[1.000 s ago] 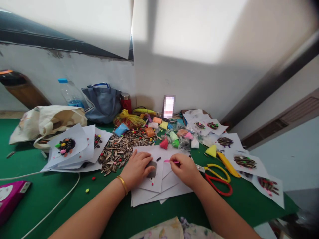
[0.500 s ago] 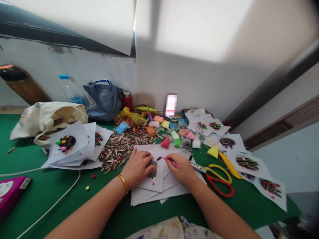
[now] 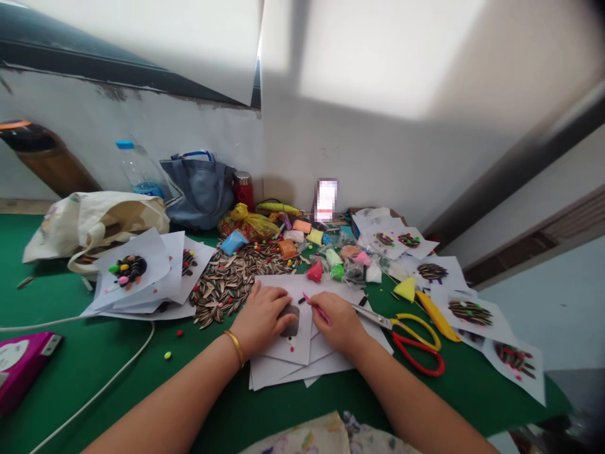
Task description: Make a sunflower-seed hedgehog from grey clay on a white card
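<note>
My left hand [image 3: 265, 320] lies flat on a white sheet of paper [image 3: 301, 353], fingers stretched out. Its thumb and fingers partly cover a dark grey flattened clay shape [image 3: 292, 326] stuck to that sheet. Below the shape are a small white-and-black spot and a red dot [image 3: 292, 349]. Between the fingers of my right hand [image 3: 338, 320] is a thin pink modelling tool [image 3: 323, 314]. The tool's tip is beside a small black strip of clay [image 3: 302, 301] on the paper. More white sheets lie underneath.
Scissors [image 3: 401, 325] with yellow and red handles lie right of my right hand, near a yellow cutter [image 3: 438, 318]. Sunflower seeds [image 3: 231, 277] spread at the left. Bagged coloured clay [image 3: 336, 272] sits behind the paper. Decorated sheets [image 3: 155, 299] flank both sides.
My right hand has shifted slightly left, and the pink tool's tip has come closer to the black strip. My left hand stays put on the paper.
</note>
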Motion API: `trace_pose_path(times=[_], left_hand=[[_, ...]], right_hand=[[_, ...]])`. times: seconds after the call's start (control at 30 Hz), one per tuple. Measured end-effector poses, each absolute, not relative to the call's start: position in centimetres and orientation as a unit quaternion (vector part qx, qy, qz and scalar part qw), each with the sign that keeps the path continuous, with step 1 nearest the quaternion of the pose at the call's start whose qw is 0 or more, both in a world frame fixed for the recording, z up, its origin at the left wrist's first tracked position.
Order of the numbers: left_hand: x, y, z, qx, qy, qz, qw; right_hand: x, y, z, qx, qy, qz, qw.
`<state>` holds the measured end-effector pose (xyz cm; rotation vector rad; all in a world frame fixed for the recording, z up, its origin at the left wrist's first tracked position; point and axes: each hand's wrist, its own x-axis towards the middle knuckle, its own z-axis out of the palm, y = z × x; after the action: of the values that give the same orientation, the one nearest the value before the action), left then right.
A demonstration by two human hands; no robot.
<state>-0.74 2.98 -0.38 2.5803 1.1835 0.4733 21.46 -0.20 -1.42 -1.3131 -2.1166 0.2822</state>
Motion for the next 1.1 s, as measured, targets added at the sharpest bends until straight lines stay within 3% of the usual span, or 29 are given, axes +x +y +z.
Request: trace_pose_path(times=[0.8, 1.1], left_hand=[[-0.68, 2.87, -0.22, 0.885, 0.413, 0.166, 0.136], [-0.72, 2.81, -0.37, 0.882, 0.414, 0.174, 0.141]], right_hand=[[20.95, -0.35, -1.23, -0.514, -0.841, 0.039, 0.162], [21.08, -0.52, -1.05, -0.498, -0.846, 0.038, 0.186]])
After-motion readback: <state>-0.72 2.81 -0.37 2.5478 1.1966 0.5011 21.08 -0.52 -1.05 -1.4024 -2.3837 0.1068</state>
